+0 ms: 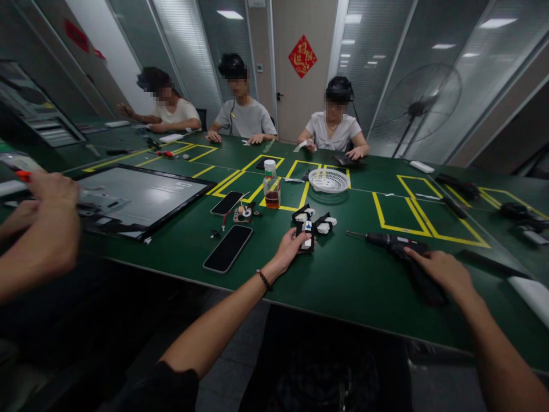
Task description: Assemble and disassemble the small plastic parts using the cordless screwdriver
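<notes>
My left hand (288, 246) reaches across the green table (343, 280) and closes its fingers on a small black and white part (312, 224) lying in front of me. My right hand (441, 269) rests on top of a black electric screwdriver (401, 247) that lies on the table with its bit pointing left; the fingers curl over its body. A beaded band sits on my left wrist.
Two dark phones (228, 247) and small loose parts (242, 214) lie left of the black part. A bottle of brown liquid (271, 185) and a white fan grille (329, 180) stand farther back. A large flat panel (137, 197) lies at left by another person's hands (47, 217). Three people sit opposite.
</notes>
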Demonstrator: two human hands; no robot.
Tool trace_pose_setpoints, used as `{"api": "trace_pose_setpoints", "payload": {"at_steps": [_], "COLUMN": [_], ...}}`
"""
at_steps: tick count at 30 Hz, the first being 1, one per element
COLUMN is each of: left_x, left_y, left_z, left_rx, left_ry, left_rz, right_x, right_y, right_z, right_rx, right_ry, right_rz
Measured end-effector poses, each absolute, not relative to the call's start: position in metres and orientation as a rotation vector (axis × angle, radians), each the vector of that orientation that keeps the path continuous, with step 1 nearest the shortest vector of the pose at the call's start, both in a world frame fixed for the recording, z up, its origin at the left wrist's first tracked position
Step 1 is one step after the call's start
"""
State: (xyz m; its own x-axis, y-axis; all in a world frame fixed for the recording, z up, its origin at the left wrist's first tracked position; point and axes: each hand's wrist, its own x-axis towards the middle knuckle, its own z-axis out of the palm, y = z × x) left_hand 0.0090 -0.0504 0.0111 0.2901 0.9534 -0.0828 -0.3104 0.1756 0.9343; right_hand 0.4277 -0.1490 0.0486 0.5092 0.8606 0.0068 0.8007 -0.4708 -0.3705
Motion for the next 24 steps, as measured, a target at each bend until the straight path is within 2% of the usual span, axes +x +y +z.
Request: {"api": "trace_pose_setpoints", "payload": {"at_steps": [3,5,6,10,16,19,24], "left_x": [0.008,0.008,0.009,0.010,0.010,0.009,0.010], "left_y": [-0.050,-0.050,-0.050,-0.052,-0.053,-0.051,-0.050], "left_z": [0.011,0.011,0.010,0.010,0.010,0.007,0.001], "left_rx": [0.993,1.001,1.006,1.014,1.066,1.106,1.211], "left_ry": [0.791,0.772,0.764,0.745,0.752,0.786,0.795], "left_rz": [1.034,1.022,1.019,1.023,1.032,1.055,1.058], "right_x": [0.395,0.358,0.337,0.257,0.202,0.199,0.199], "right_y": [-0.155,-0.156,-0.153,-0.125,-0.075,-0.068,-0.069], "right_z": [0.065,0.076,0.079,0.072,0.038,0.026,0.006], "right_rx": [-2.559,-2.294,-2.119,-1.528,-1.295,-1.213,-1.234], "right_ry": [-1.530,-1.651,-1.726,-1.820,-1.547,-1.421,-1.280], "right_rz": [-0.026,-0.259,-0.228,0.480,1.147,1.312,1.405]}}
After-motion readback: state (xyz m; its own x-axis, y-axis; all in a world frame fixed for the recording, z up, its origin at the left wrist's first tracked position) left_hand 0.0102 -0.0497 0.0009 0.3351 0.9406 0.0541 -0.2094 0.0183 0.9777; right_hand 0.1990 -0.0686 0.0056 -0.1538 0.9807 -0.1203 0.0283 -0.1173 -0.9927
